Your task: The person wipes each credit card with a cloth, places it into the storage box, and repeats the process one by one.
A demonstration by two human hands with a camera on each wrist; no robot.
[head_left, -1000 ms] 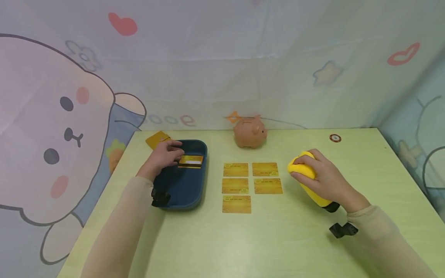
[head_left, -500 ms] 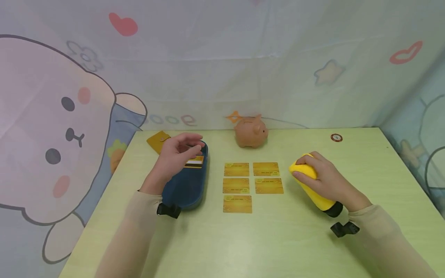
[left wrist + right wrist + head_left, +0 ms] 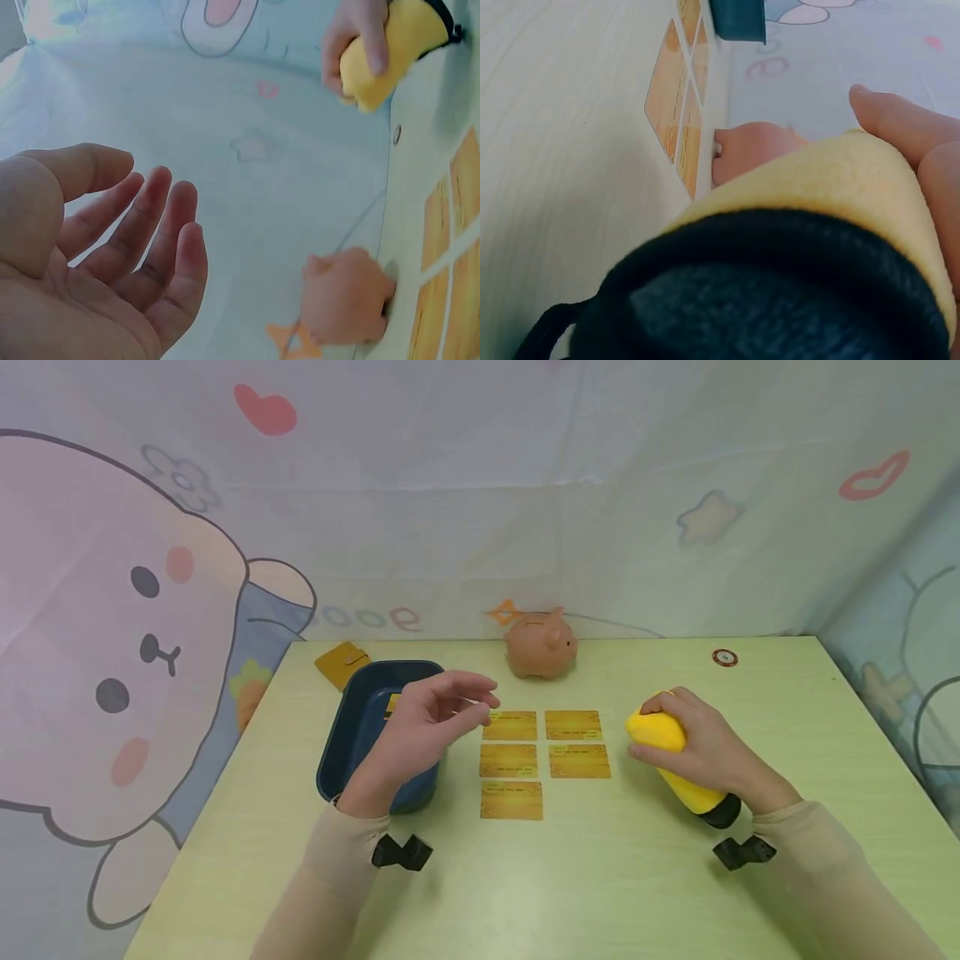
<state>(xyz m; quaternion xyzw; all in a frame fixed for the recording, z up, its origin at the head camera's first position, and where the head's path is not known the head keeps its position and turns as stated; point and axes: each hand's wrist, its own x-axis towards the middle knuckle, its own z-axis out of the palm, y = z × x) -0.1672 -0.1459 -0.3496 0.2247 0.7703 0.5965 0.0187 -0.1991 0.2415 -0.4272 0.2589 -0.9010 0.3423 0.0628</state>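
My left hand (image 3: 416, 731) is in the air over the right side of the blue tray (image 3: 330, 752). Its fingers curve loosely, and the left wrist view shows a bare palm (image 3: 82, 300). In the tray, a gold card (image 3: 392, 703) is mostly hidden behind that hand. Several gold cards (image 3: 511, 801) lie in rows on the table to the right of the hand. My right hand (image 3: 701, 743) grips a yellow, soft-looking object with a black end (image 3: 686, 789); its exact kind is unclear. The right wrist view shows its fuzzy yellow side (image 3: 817, 184) and a black loop (image 3: 544, 330).
A pink piggy bank (image 3: 542, 646) stands at the back of the table. A mustard snap pouch (image 3: 342, 665) lies behind the tray at the back left. Toward the back right is a red-rimmed round chip (image 3: 724, 657). A printed cloth hangs behind the table.
My left hand has left the tray's inside, rising and moving right, nearer the cards on the table. The card in the tray stays there. My right hand keeps its grip and barely shifts.
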